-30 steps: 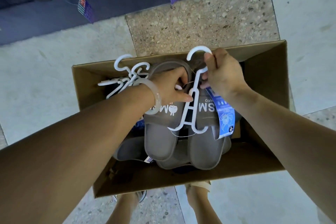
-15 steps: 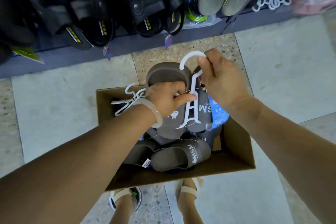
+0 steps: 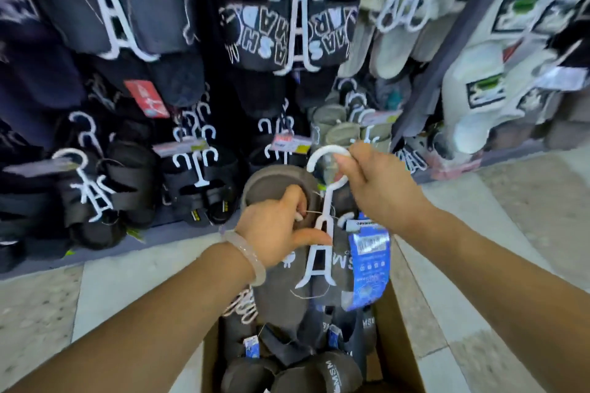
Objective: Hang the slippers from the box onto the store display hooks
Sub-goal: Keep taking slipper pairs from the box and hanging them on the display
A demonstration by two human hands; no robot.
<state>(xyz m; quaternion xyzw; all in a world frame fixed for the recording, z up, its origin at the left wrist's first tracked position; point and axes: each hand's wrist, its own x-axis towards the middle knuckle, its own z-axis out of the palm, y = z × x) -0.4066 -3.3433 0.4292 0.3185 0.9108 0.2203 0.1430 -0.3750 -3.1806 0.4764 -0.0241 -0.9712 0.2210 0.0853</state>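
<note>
Slippers [image 3: 287, 271], grey pair on white hanger [image 3: 322, 201], held above box [image 3: 396, 338] facing display rack [image 3: 198, 150]. Right hand [image 3: 373, 182] pinches hook top to aim it; left hand [image 3: 281, 226] grips slipper heel, steadying. Pair sits between both hands, not yet hung.

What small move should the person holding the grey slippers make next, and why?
Probably lift the grey slippers further toward the display rack. The right hand pinches the white hanger at its hook, the left hand steadies a slipper, and the hook catches nothing yet, above the box.
</note>
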